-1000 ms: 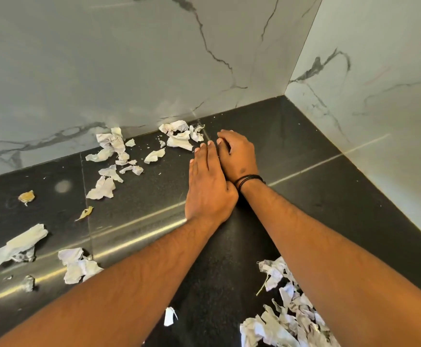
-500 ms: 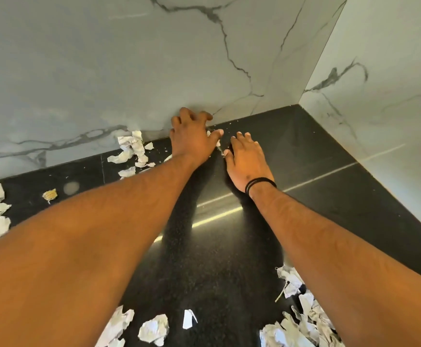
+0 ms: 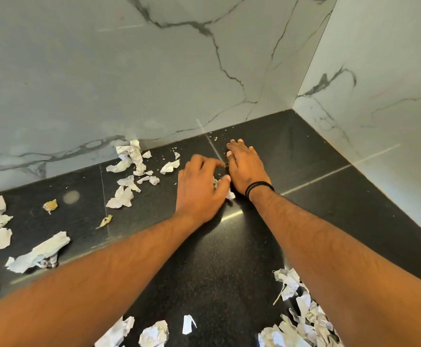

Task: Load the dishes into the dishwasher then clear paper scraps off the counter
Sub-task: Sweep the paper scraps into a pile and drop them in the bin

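Head view
Worktop: black, glossy, speckled stone (image 3: 229, 259), seamed into slabs, with a bright streak of reflected light across it.
Walls: pale marble-look panels (image 3: 104, 71) with dark veins, meeting in a corner at 1 o'clock.
Paper scraps: loose white pieces (image 3: 129, 161) by the back wall at 11 o'clock; more at 9 o'clock (image 3: 39, 254); a heap (image 3: 302, 319) at 5 o'clock; a few at 6 o'clock.
Crumbs: tiny flecks (image 3: 215, 139) along the wall foot at 12 o'clock.
Left hand: (image 3: 199, 186) at centre, its grip curled over a small white scrap (image 3: 230, 195), thumb tip beside the other hand.
Right hand: (image 3: 244, 166) flat on the worktop, grip empty with fingers straight, touching the left; a black band (image 3: 259, 187) on the wrist.
Change: half a second ago the left hand reached up against the back wall; it has drawn back toward the right hand, uncovering the scraps it hid.
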A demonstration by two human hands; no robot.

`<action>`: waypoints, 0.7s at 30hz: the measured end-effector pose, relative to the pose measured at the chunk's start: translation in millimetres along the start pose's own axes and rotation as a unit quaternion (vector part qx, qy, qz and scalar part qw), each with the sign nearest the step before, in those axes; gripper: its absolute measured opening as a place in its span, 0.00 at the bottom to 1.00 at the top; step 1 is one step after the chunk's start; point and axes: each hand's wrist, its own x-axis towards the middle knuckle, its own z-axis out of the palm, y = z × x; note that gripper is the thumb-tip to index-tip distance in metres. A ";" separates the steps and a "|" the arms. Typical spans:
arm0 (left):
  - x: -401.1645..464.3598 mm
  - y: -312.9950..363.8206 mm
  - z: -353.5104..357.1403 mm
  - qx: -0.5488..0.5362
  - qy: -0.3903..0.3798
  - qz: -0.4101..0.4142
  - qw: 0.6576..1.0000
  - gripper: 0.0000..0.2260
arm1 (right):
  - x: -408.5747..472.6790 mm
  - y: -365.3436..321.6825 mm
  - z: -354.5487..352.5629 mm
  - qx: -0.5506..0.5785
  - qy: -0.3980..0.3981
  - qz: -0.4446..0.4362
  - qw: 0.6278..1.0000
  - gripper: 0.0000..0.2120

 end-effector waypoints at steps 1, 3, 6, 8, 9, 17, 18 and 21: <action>2.7 0.2 -3.0 -0.034 0.027 -0.019 0.999 0.15 | -0.3 0.4 -0.2 0.007 0.002 0.002 1.000 0.20; 16.2 -3.8 -4.6 -0.078 0.072 -0.072 0.992 0.14 | -0.9 2.2 -0.3 0.013 0.005 0.007 1.000 0.19; 48.8 -22.5 -5.0 -0.105 0.037 -0.130 0.985 0.13 | -0.4 1.8 0.4 0.014 0.011 0.006 1.000 0.19; 62.4 -37.0 -7.0 -0.065 -0.017 -0.109 0.992 0.14 | 0.9 1.9 0.3 0.015 0.015 0.005 1.000 0.19; 64.8 -43.6 -8.4 -0.032 -0.040 -0.091 0.995 0.16 | 0.8 2.2 0.1 0.017 0.017 0.005 1.000 0.19; 25.3 -46.2 -9.1 0.089 -0.103 0.045 0.990 0.19 | 5.3 2.5 -0.4 0.012 0.009 -0.002 1.000 0.18; 24.9 -44.4 -10.0 0.087 -0.098 0.041 0.990 0.18 | 6.1 2.5 -0.2 0.006 0.006 -0.003 1.000 0.18; 27.6 -41.1 -11.3 0.104 -0.092 0.036 0.990 0.18 | 9.2 0.9 0.5 -0.014 0.009 -0.005 1.000 0.19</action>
